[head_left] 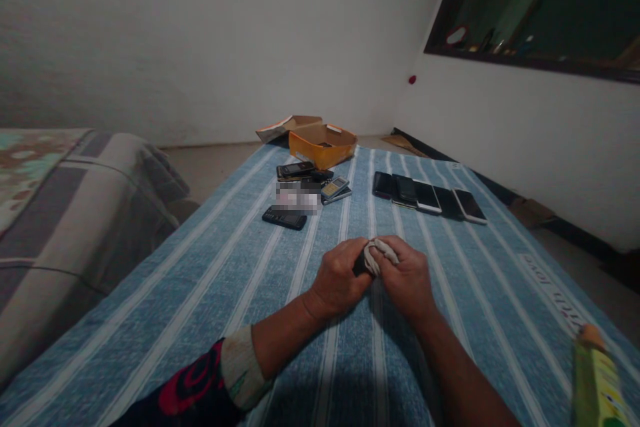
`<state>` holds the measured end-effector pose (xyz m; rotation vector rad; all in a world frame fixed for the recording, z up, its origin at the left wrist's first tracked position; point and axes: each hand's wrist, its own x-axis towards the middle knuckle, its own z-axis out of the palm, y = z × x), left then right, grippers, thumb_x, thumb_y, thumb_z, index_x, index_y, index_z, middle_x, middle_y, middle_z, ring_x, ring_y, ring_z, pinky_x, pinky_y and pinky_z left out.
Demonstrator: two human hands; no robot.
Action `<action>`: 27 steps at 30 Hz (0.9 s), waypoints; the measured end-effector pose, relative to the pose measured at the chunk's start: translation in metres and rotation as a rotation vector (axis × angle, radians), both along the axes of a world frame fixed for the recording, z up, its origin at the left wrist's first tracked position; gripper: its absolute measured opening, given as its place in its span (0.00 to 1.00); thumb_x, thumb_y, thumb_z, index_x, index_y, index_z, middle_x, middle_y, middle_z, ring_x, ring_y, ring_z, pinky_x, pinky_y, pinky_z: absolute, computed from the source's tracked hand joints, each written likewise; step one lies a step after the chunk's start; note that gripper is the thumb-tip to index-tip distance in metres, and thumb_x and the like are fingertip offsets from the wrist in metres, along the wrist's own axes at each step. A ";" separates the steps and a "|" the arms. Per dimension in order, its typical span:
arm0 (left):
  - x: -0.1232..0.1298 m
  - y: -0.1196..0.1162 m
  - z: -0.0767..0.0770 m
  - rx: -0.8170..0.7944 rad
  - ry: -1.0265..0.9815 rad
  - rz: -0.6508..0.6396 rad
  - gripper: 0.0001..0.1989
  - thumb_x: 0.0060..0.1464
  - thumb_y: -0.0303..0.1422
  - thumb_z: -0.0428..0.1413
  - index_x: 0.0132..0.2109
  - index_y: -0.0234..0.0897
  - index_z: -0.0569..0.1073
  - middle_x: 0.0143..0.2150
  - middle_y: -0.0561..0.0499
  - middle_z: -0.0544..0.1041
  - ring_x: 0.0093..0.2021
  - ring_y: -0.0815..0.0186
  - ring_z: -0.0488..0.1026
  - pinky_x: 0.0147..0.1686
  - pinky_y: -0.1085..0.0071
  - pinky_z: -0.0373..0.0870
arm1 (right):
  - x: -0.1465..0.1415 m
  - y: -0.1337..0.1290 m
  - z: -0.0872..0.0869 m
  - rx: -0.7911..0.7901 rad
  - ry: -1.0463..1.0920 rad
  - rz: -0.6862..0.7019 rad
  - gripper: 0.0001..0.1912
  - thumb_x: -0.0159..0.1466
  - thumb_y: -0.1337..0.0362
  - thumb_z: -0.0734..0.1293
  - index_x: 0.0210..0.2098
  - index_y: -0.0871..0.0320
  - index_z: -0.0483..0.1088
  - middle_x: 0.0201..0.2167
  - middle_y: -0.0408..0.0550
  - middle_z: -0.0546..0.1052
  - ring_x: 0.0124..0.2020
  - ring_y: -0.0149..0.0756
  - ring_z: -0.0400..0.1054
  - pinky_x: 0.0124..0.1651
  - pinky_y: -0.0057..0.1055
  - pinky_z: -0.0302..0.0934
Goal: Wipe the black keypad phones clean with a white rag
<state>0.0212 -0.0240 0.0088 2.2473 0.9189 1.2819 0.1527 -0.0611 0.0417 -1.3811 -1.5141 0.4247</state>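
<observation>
White cloth (pixel 376 255) bunched around a dark device (pixel 361 267) between both hands

Left hand (pixel 340 278) grips the device, right hand (pixel 407 278) pinches the cloth against it, the two pressed close over the striped blue sheet (pixel 480 293); smartphones (pixel 425 193) lie side by side, upper right of centre.

We look forward and down from a camera worn on the person's head, so the left hand (pixel 340 278) and right hand (pixel 406 277) lie close by, low and central in the frame. Beyond the hands, the striped blue cloth (pixel 480 327) recedes toward the phones (pixel 427 195) and an orange box (pixel 323 147), with the white wall (pixel 200 47) farthest away.
</observation>
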 end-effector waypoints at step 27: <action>0.002 0.002 -0.002 0.033 0.017 0.028 0.10 0.49 0.29 0.56 0.42 0.35 0.70 0.38 0.46 0.78 0.40 0.60 0.76 0.42 0.65 0.74 | 0.006 -0.005 0.007 -0.106 0.041 0.066 0.07 0.58 0.64 0.66 0.33 0.58 0.75 0.26 0.44 0.77 0.28 0.33 0.70 0.32 0.28 0.63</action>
